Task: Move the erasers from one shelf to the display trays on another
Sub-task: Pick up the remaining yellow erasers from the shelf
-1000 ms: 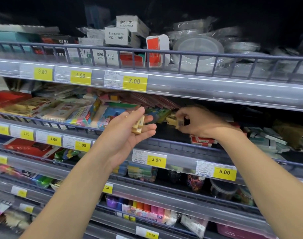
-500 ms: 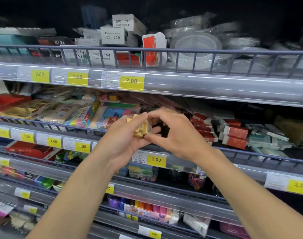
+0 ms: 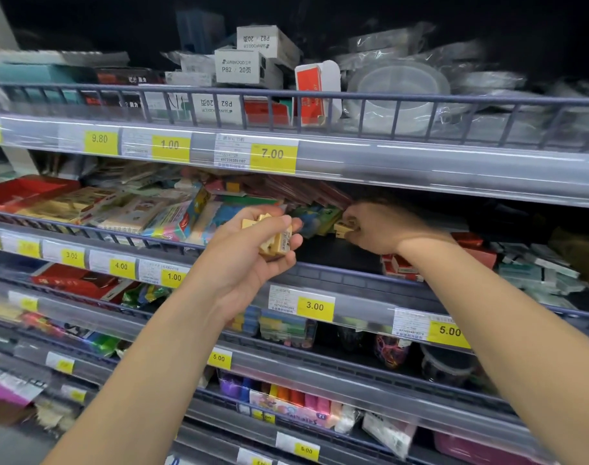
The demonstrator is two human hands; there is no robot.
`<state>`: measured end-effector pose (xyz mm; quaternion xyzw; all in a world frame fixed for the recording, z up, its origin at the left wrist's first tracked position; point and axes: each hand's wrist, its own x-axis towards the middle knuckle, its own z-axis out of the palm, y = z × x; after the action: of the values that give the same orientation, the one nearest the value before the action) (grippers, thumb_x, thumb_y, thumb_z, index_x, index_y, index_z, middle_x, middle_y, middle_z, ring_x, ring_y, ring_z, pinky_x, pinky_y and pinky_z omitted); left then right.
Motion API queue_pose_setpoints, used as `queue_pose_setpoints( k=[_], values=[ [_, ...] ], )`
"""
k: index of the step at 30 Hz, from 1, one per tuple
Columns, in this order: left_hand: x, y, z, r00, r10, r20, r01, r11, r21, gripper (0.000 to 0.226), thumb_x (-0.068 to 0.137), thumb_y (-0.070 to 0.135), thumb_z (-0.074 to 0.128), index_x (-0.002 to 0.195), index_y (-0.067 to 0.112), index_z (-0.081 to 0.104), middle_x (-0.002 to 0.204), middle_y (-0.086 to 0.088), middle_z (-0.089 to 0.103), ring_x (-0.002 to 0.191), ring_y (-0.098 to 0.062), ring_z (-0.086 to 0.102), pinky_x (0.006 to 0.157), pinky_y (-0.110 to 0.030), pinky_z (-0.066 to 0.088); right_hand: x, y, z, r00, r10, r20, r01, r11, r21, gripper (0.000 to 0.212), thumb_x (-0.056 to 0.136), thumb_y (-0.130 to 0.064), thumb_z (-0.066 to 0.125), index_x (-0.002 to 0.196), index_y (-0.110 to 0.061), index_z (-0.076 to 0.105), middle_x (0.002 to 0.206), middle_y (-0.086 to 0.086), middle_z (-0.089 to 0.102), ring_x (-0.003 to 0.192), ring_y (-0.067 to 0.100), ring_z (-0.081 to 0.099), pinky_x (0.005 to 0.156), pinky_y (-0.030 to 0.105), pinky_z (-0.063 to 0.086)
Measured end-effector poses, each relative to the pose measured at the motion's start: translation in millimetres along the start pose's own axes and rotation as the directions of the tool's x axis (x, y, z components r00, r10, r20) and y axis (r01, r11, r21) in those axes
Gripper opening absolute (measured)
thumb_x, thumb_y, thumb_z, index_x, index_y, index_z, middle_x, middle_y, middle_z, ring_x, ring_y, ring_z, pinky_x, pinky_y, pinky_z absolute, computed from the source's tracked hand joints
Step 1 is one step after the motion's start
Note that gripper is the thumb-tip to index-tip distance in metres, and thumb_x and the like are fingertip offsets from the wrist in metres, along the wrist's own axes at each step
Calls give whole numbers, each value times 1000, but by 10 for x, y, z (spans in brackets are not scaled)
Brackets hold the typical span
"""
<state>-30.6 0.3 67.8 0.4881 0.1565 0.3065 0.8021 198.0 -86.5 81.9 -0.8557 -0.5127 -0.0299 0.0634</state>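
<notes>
A shopper's two bare arms reach toward a store shelf (image 3: 336, 273) stocked with stationery, its wire front rail running across the middle of the view. At the shelf's far left sits a red tray (image 3: 24, 191), followed by a jumble of colourful packets (image 3: 172, 216) leaning against one another. In front of the rail, just right of those packets, the left hand (image 3: 252, 260) is cupped palm-up, fingers curled around a small stack of yellow erasers (image 3: 274, 241), one showing a barcode label. Further right, over the rail and inside the shelf, the right hand (image 3: 383, 229) pinches another yellow eraser (image 3: 343, 228) at its fingertips, beside green and blue packets. Right of that hand, red boxes (image 3: 400, 265) lie stacked on the shelf floor. A yellow 3.00 tag (image 3: 314, 307) hangs on the shelf's front edge, below and between the hands.
</notes>
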Motion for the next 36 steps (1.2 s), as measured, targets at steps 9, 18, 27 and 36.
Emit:
queue_pose_setpoints(
  k=[9,18,27,36],
  values=[
    [-50,-59,-10,1000,-20,19,20,1000,7,16,92,5,73,104,12,64,106,-17,77,80,-25,72,66,-33,58,199,39,141,998,-42,-42,40,998,-46,20,91,-36,64,107,-24,63,104,1,57,87,23,55,65,29,38],
    [-58,-65,-23,1000,-22,22,22,1000,9,15,92,6,74,103,13,65,111,-18,77,83,-26,73,68,-34,59,303,119,193,999,-8,32,7,998,55,18,82,-28,71,98,-24,63,93,-4,60,75,9,53,56,25,36],
    [-58,-90,28,999,-20,35,20,1000,-8,17,92,7,73,106,13,65,112,-18,77,84,-26,75,70,-35,60,208,49,110,989,-57,140,44,994,96,43,78,-39,72,118,-27,62,113,-3,59,96,19,58,78,31,50],
    [-39,-154,93,998,18,-55,-21,998,-52,14,91,10,75,103,11,66,101,-16,77,88,-29,76,76,-39,62,-64,14,41,985,-83,152,41,964,261,46,73,-50,68,115,-32,59,114,-8,57,95,10,57,71,28,44]
  ],
)
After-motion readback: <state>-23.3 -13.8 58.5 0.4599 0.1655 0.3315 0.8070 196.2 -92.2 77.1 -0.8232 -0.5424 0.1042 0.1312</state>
